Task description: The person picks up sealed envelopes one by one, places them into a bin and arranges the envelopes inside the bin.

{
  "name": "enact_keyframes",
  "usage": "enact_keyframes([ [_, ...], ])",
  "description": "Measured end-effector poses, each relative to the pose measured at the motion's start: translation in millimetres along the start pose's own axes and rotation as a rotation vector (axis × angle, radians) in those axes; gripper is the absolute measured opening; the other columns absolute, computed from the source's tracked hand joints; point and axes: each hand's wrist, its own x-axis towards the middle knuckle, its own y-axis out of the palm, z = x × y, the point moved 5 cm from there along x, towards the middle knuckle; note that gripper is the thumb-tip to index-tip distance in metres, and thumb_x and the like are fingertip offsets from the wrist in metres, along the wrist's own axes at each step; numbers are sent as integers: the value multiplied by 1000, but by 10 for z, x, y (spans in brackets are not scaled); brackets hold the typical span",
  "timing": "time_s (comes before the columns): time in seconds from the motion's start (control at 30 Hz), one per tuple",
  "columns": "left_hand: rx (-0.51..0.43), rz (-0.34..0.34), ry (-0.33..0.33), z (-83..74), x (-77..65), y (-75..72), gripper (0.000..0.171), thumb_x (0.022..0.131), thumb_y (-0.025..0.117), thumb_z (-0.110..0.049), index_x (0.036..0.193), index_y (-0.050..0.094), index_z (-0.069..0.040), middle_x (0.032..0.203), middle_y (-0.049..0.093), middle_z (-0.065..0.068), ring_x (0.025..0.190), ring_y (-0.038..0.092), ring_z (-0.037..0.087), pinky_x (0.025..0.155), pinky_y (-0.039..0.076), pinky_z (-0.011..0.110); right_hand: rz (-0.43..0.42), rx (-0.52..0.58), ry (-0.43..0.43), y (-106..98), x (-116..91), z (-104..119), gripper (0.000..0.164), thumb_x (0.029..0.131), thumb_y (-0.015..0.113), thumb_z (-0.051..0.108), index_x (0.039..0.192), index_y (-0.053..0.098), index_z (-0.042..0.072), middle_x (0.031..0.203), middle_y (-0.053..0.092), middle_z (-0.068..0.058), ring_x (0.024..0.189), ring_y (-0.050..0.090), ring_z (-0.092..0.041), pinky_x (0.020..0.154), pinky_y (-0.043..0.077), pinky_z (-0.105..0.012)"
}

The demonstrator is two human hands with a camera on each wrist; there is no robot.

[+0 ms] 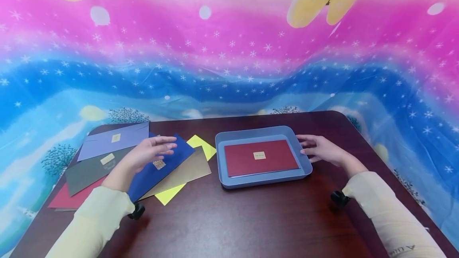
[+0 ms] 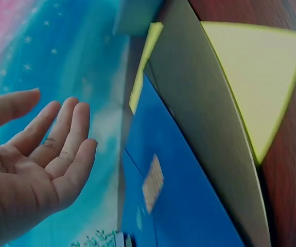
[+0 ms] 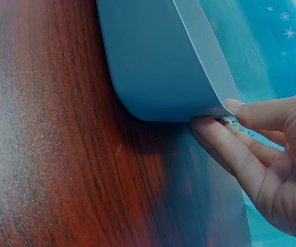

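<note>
Left hand [image 1: 150,153]: relaxed, thumb apart, holding nothing, over the blue envelope [image 1: 155,175] | Right hand [image 1: 318,149]: thumb and fingers pinching the near edge of the grey tray [image 1: 265,180] | Red envelope [image 1: 242,160]: in the tray, between both hands, closer to the right | Bench [image 1: 251,226]: dark wood, below them

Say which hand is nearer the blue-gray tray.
Right. The right hand pinches the tray at its right edge; the left hand hovers left of it, above the blue envelope.
</note>
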Motion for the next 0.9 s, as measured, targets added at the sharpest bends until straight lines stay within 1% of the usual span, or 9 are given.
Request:
enact_keyframes([
  [0.1,123,-27,15,70,10,-31,50,106,56,-13,149,43,10,143,52,33,130,53,46,109,38,62,5,4,2,7,0,4,67,103,61,7,160,27,-1,144,46,-36,115,65,-40,85,60,-45],
  [0.2,239,-58,18,118,12,-69,47,103,62,-12,144,50,9,135,59,30,122,60,43,104,46,59,8,4,0,7,-9,17,67,104,61,8,160,26,-1,144,45,-36,115,65,-40,85,60,-45],
  [0.27,298,-57,20,129,4,-80,47,101,65,-11,141,53,9,132,61,28,118,63,41,100,49,57,9,-2,-3,2,-17,22,67,104,60,8,160,26,-2,144,45,-37,115,65,-40,85,60,-45],
  [0.3,312,-50,16,133,-3,-82,47,100,66,-11,140,54,10,132,61,28,116,64,40,99,50,57,9,-2,-4,0,-19,24,67,104,61,8,160,26,-2,144,45,-37,114,65,-40,85,60,-45],
  [0.37,351,-40,-2,141,-17,-86,47,98,68,-10,138,56,10,131,62,28,114,64,40,98,51,57,9,-2,-6,-1,-21,23,67,103,61,8,160,26,-2,144,46,-37,114,65,-40,85,60,-45],
  [0.43,412,-37,-23,145,-36,-91,46,96,70,-10,135,58,10,130,62,29,114,63,42,96,52,57,11,-1,-9,2,-24,23,67,103,61,8,160,26,-2,144,46,-37,114,65,-40,85,60,-45],
  [0.6,572,-65,-95,181,-63,-126,45,92,75,-12,130,62,9,129,61,31,117,59,48,96,50,60,16,8,-11,14,-27,23,67,103,61,7,160,26,-2,143,46,-37,114,65,-40,85,60,-44],
  [0.7,625,-89,-112,222,-60,-144,46,91,76,-12,130,63,8,132,59,33,120,56,51,98,48,62,12,7,-12,16,-30,28,66,103,60,7,159,26,-2,143,46,-37,114,65,-40,85,60,-45],
  [0.9,704,-128,-134,278,-43,-176,50,89,78,-12,132,62,8,135,55,36,122,54,54,97,47,65,6,3,-9,9,-35,44,66,103,61,6,159,27,-3,143,46,-37,113,65,-40,85,60,-45],
])
